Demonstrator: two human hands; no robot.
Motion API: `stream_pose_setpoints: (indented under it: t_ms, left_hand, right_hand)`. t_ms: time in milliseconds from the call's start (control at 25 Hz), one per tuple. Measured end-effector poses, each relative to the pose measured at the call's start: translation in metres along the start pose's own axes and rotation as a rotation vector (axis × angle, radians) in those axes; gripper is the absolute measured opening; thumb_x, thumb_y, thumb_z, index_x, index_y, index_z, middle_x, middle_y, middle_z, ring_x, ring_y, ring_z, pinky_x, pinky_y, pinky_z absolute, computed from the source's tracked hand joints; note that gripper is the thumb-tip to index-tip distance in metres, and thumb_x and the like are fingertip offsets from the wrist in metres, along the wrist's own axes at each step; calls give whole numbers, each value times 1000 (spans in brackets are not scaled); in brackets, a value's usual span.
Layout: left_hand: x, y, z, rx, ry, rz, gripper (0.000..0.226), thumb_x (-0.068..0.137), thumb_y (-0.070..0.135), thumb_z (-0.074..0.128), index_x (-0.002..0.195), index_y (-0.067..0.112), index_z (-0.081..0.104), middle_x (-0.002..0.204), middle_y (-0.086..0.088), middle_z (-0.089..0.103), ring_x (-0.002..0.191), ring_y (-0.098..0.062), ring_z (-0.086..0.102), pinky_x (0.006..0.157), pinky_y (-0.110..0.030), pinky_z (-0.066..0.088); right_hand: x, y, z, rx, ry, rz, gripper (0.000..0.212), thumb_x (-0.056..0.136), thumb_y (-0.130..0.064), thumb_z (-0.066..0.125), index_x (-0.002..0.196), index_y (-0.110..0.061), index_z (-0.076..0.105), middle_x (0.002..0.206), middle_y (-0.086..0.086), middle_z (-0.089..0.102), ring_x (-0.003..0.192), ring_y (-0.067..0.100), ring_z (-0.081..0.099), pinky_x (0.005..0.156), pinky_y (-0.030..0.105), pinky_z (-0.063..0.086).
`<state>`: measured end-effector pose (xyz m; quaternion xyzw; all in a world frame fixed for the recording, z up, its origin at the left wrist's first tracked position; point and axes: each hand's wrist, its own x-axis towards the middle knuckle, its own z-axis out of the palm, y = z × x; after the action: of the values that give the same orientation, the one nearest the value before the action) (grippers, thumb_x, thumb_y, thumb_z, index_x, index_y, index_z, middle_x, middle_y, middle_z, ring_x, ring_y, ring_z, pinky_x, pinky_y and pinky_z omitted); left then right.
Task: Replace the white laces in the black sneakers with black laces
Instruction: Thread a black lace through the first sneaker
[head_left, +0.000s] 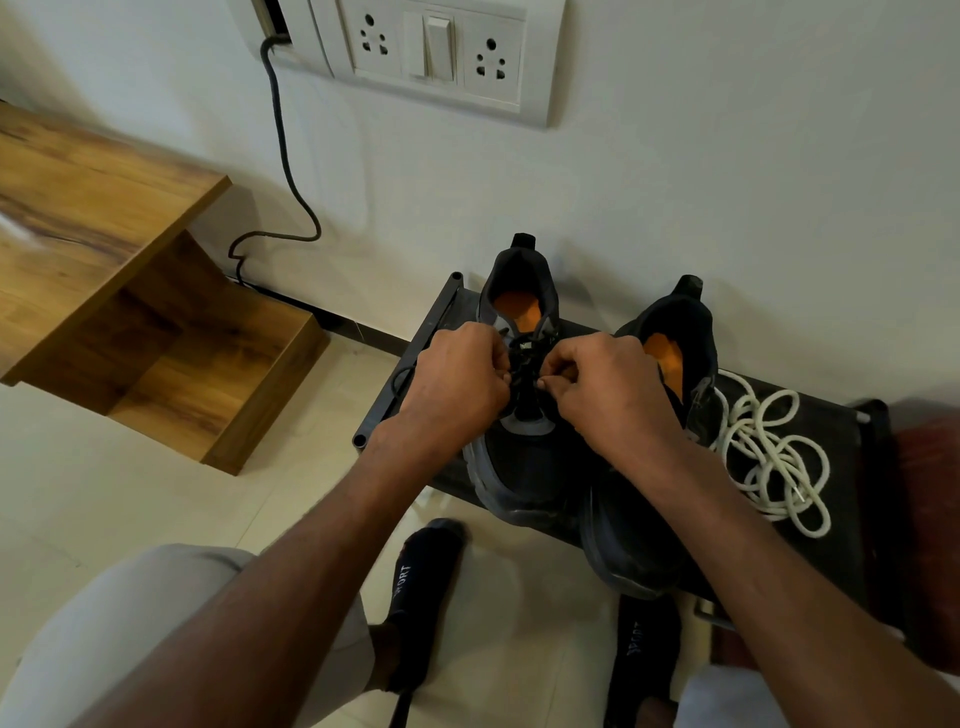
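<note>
A home: shoe rack (852, 467) (tiled floor (130, 493)), wall sockets (431, 52).

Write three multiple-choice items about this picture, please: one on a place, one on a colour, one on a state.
1. Where do the white laces lie?
A. On the black rack, right of the sneakers
B. On the wooden shelf
C. Inside a sneaker

2. What colour are the insoles of the sneakers?
A. Green
B. Orange
C. White

3. What are the two hands doing?
A. Resting flat on the floor
B. Holding the white laces
C. Pinching the black lace at the left sneaker

Answers:
1 A: they lie loose on the rack, beside the right sneaker.
2 B: orange shows in both openings.
3 C: left hand and right hand pinch the black lace over the left sneaker.
</note>
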<state>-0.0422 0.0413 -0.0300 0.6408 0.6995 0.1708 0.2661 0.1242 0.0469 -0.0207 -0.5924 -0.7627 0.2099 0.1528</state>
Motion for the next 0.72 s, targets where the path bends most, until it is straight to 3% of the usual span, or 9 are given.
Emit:
stream_pose_setpoints:
  t_ms: [200,360,560,720]
  left_hand:
    - [-1,0,0,16,2,22,7,91,8,73,88,13,71,84,0,67,79,-14,65,71,-28,57]
    - [-1,1,-2,29,-7,20,10,87,14,79,83,12,70,79,0,67,72,-11,63,60,-20,47]
    - [-4,4,-1,71,-3,51,4,90,13,75,86,12,75,80,-2,70,72,-15,66,64,-25,54]
    - [-3,5,0,65,16,55,5,92,17,73,90,13,71,82,-1,68,73,-15,65,64,-28,55]
  right_hand:
    - [-1,-4,3,-76,17,-31,3,95,-29,72,96,-27,74,81,-8,70,72,12,67,69,36,61]
    - [0,-8,5,-56,27,-5,10,95,-32,64,86,-29,61,76,-11,61,68,9,61,67,34,54]
    - [1,-4,0,-53,-22,-61,6,101,-33,60,97,-29,62,86,-11,65,77,12,65,78,42,59]
    - [5,6,-4,23,-18,-23,11,102,-18,61,109,-24,66,90,-6,69,78,12,68,74,36,60]
